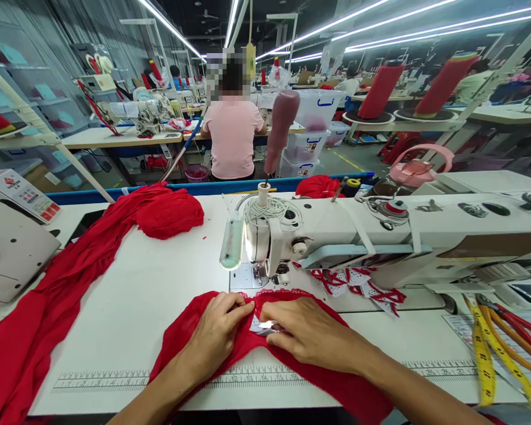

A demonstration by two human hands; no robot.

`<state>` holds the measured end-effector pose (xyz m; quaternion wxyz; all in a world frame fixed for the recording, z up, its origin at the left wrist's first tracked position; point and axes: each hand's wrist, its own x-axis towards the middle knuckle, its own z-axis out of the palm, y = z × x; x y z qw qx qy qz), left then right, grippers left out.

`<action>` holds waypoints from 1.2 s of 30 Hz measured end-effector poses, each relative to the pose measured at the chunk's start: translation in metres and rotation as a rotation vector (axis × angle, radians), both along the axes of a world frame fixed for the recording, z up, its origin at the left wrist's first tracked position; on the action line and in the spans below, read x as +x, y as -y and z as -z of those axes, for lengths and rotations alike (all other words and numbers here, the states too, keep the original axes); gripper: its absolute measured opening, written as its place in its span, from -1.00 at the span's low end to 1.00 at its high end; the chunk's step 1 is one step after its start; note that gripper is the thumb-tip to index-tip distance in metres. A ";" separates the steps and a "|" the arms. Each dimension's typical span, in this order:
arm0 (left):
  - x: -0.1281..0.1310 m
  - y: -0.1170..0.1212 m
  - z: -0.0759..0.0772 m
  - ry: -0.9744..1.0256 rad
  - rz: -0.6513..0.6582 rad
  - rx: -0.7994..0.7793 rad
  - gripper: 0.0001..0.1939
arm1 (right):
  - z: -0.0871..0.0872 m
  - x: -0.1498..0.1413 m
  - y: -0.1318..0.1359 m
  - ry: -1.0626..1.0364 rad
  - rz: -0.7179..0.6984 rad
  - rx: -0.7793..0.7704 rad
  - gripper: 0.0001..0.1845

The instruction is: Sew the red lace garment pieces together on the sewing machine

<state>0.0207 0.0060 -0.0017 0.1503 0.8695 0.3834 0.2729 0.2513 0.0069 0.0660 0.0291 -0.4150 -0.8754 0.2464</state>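
Observation:
Red fabric with a lacy upper edge lies across the table's front, just before the sewing machine. My left hand is closed on this fabric, thumb and fingers pinching it near the middle. Close by on the right, my right hand curls around small shiny metal thread snips, mostly hidden by the fingers. A white, dark-dotted scrap shows at the snips' tip, against the fabric. The presser foot stands just beyond my hands.
A long heap of red cloth runs down the left side. White-and-red dotted pieces lie under the machine arm. At right are a yellow tape measure and orange-handled scissors. A person in pink sits ahead.

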 end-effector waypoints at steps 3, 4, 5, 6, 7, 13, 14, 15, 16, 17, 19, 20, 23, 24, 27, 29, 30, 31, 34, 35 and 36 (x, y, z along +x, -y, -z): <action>0.001 0.005 -0.002 0.048 -0.014 -0.009 -0.60 | 0.006 0.013 0.013 -0.037 0.153 0.007 -0.88; 0.001 0.008 -0.002 0.085 -0.029 -0.008 -0.59 | 0.010 0.015 0.017 -0.051 0.183 0.026 -0.83; 0.001 0.011 -0.003 0.126 -0.050 -0.004 -0.58 | 0.014 0.016 0.020 -0.063 0.195 0.051 -0.80; 0.001 0.015 -0.003 0.165 -0.076 0.004 -0.59 | 0.018 0.015 0.023 -0.072 0.191 0.082 -0.79; 0.000 0.018 -0.003 0.194 -0.103 0.014 -0.60 | 0.021 0.013 0.025 -0.075 0.176 0.119 -0.81; -0.004 0.041 -0.002 0.147 -0.122 0.029 -0.71 | 0.036 -0.010 0.023 0.009 0.069 0.336 -0.83; -0.004 0.044 0.000 0.132 -0.116 0.030 -0.72 | 0.038 -0.013 0.022 0.021 0.063 0.353 -0.83; -0.004 0.047 0.001 0.122 -0.114 0.036 -0.74 | 0.039 -0.015 0.021 0.032 0.057 0.364 -0.82; -0.004 0.049 0.003 0.114 -0.115 0.040 -0.74 | 0.040 -0.017 0.021 0.042 0.052 0.370 -0.81; -0.004 0.050 0.004 0.111 -0.117 0.045 -0.74 | 0.041 -0.018 0.021 0.050 0.047 0.374 -0.80; -0.003 0.051 0.006 0.112 -0.119 0.050 -0.73 | 0.042 -0.019 0.021 0.058 0.042 0.378 -0.79; -0.003 0.051 0.007 0.115 -0.122 0.053 -0.72 | 0.042 -0.019 0.021 0.061 0.042 0.379 -0.79; -0.003 0.051 0.008 0.122 -0.126 0.059 -0.69 | 0.042 -0.020 0.021 0.072 0.044 0.379 -0.79; -0.003 0.050 0.008 0.125 -0.128 0.061 -0.68 | 0.042 -0.020 0.020 0.076 0.046 0.376 -0.79; -0.003 0.050 0.009 0.123 -0.128 0.073 -0.68 | 0.043 -0.023 0.019 0.083 0.050 0.362 -0.78; -0.002 0.050 0.010 0.117 -0.130 0.093 -0.70 | 0.044 -0.026 0.018 0.088 0.051 0.352 -0.78; -0.002 0.050 0.011 0.112 -0.131 0.105 -0.71 | 0.044 -0.027 0.018 0.093 0.051 0.349 -0.78; -0.002 0.050 0.011 0.106 -0.133 0.119 -0.72 | 0.043 -0.027 0.018 0.098 0.050 0.345 -0.78; -0.001 0.050 0.010 0.089 -0.138 0.147 -0.72 | 0.038 -0.024 0.020 0.109 0.054 0.336 -0.80; -0.001 0.050 0.008 0.084 -0.139 0.150 -0.72 | 0.036 -0.020 0.021 0.107 0.064 0.331 -0.82; -0.002 0.051 0.007 0.083 -0.141 0.151 -0.72 | 0.033 -0.016 0.022 0.098 0.078 0.324 -0.85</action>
